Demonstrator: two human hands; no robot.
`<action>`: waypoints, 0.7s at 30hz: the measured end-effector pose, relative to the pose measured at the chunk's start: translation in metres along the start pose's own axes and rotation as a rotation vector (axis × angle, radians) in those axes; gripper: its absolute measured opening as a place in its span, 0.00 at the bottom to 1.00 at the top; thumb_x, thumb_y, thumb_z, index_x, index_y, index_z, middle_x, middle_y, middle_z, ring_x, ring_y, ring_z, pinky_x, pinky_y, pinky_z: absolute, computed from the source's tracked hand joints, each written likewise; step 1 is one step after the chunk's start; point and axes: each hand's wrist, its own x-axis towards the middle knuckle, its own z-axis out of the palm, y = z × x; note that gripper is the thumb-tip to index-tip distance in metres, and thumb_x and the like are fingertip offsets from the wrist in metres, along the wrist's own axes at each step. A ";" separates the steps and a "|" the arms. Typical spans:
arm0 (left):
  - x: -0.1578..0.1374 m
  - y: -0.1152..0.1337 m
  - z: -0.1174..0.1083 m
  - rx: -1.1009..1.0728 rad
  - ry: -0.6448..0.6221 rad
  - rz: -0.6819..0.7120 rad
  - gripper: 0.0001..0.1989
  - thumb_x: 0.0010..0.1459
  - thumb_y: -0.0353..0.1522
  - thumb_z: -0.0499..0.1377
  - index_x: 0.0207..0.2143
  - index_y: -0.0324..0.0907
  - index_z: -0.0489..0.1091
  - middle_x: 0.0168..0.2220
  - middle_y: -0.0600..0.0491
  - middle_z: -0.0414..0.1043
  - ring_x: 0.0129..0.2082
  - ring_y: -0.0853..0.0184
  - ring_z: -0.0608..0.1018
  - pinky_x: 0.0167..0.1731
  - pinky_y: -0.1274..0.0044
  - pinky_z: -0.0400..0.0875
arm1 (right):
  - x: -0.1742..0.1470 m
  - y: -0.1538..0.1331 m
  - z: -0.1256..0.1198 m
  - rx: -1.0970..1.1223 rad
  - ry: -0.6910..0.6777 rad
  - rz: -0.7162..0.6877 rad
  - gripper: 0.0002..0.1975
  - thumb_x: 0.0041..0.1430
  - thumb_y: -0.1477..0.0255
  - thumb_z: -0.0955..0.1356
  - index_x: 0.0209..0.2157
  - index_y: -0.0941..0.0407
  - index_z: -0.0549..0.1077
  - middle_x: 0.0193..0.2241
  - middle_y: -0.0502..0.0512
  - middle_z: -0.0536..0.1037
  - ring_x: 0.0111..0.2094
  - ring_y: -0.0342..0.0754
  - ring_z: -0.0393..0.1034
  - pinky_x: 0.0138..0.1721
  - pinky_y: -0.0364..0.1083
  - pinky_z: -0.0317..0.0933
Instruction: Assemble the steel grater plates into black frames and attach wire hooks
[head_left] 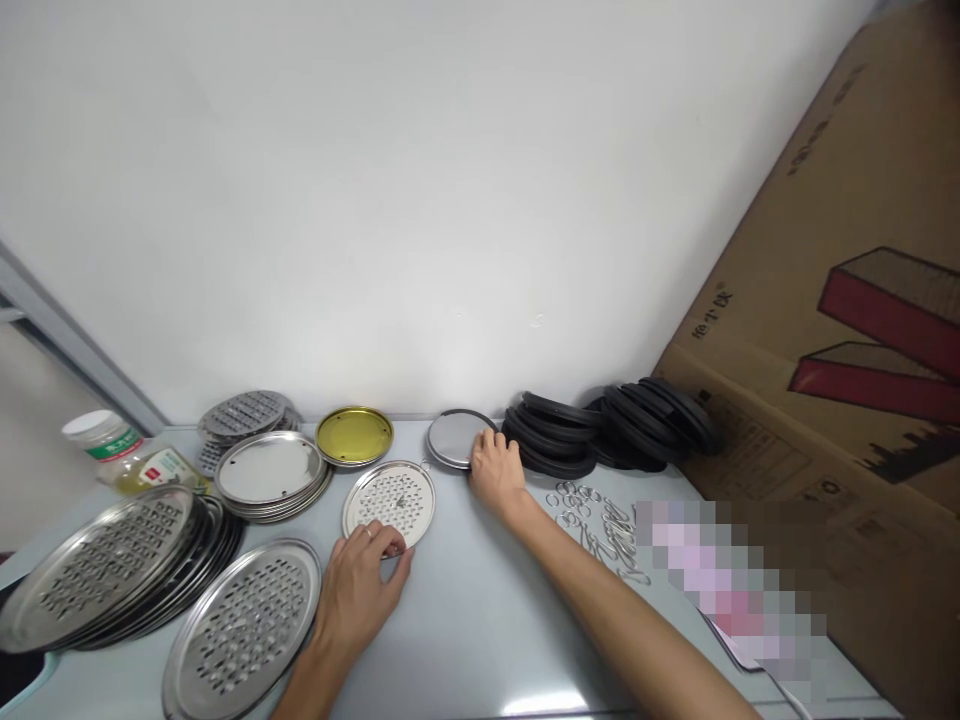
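Note:
My left hand (364,585) is closed over the near edge of a small grater disc (396,497), a round metal plate with raised perforations. A small ring (425,465) shows at the disc's far edge. Further back, my right hand (496,470) has its fingers bent around the right edge of a plain silver disc (456,437) with a dark line along its rim. This disc lies on the table close to the wall; my fingers hide part of its right side. Between the grater discs at left and the silver disc sits a yellow-gold round plate (355,436).
At left are a large grater plate (244,625), stacked graters (112,570), smooth silver plates (271,468) and a white-capped jar (112,445). Black rings (551,435) are piled at right, near small metal rings (576,500) and wire hooks (619,535). A cardboard box (787,330) borders the right side.

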 end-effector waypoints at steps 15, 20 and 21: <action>0.000 -0.003 0.001 -0.020 0.011 0.013 0.06 0.61 0.33 0.56 0.31 0.46 0.69 0.32 0.55 0.74 0.36 0.61 0.75 0.36 0.70 0.61 | -0.002 0.005 -0.016 0.029 0.053 -0.049 0.36 0.54 0.64 0.73 0.59 0.67 0.63 0.52 0.72 0.71 0.52 0.61 0.64 0.48 0.56 0.61; -0.001 -0.003 0.002 -0.037 0.025 0.067 0.06 0.60 0.33 0.56 0.29 0.46 0.70 0.30 0.55 0.74 0.34 0.63 0.76 0.35 0.72 0.63 | -0.008 0.051 -0.042 0.067 0.222 0.050 0.27 0.63 0.64 0.64 0.61 0.60 0.59 0.58 0.68 0.65 0.55 0.61 0.56 0.50 0.55 0.53; -0.001 -0.003 0.002 -0.041 0.025 0.089 0.06 0.60 0.33 0.57 0.29 0.46 0.70 0.30 0.55 0.74 0.34 0.63 0.76 0.35 0.72 0.63 | -0.006 0.065 -0.045 0.067 0.239 0.092 0.25 0.64 0.66 0.62 0.60 0.61 0.61 0.57 0.69 0.66 0.54 0.62 0.57 0.49 0.56 0.53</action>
